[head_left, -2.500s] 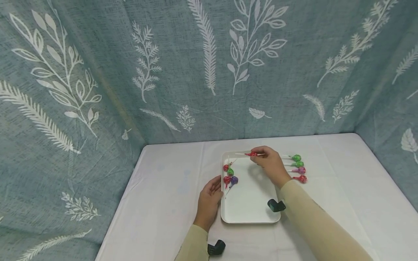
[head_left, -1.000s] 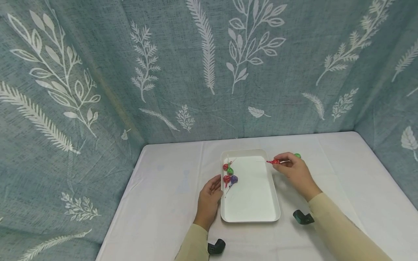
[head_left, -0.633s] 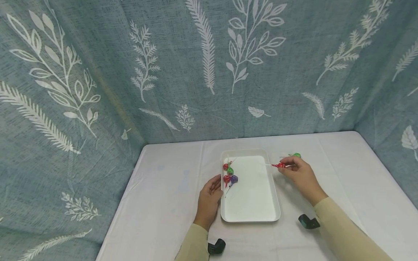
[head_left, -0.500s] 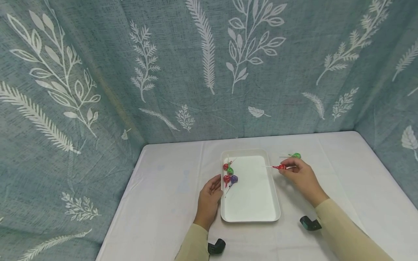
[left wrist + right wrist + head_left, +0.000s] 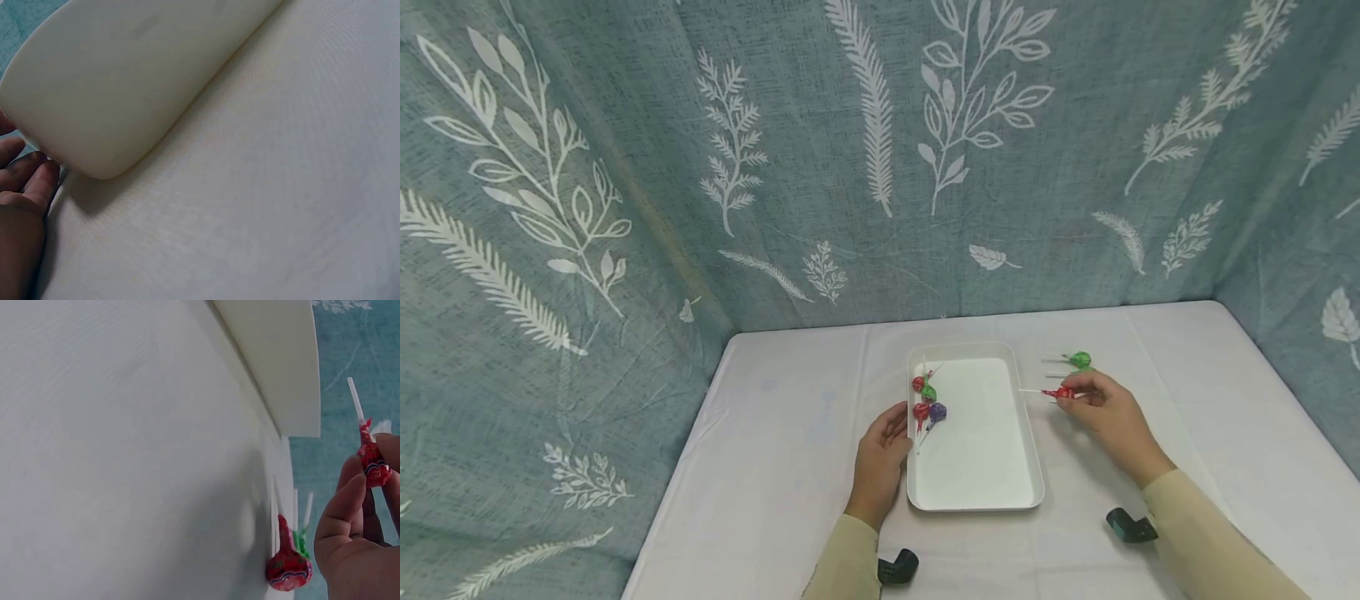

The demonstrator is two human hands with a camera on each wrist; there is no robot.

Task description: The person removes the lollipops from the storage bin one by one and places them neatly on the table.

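Observation:
My right hand (image 5: 1108, 417) pinches a red-wrapped lollipop (image 5: 1063, 392) just beyond the tray's right rim, its stick pointing left. In the right wrist view, thumb and fingers hold that lollipop (image 5: 374, 464) by its wrapped head, and a short white piece shows below it. Against the left wall of a white tray (image 5: 977, 507) rests my left hand (image 5: 880, 462), fingers touching its outside. Along the tray's left inner side lie a red lollipop (image 5: 918, 384), a green lollipop (image 5: 928, 393), another red lollipop (image 5: 921, 411) and a purple lollipop (image 5: 937, 412).
Right of the tray, a green lollipop (image 5: 1081, 360) lies on the white-covered table (image 5: 775, 467), with more lollipops partly hidden by my right hand. The right wrist view shows a red lollipop (image 5: 289, 569) on the table. A leaf-patterned curtain (image 5: 820, 167) surrounds the table.
My right hand has moved from above the tray's far end to right of its rim, still pinching the red lollipop, then slightly nearer me. My left hand has stayed put.

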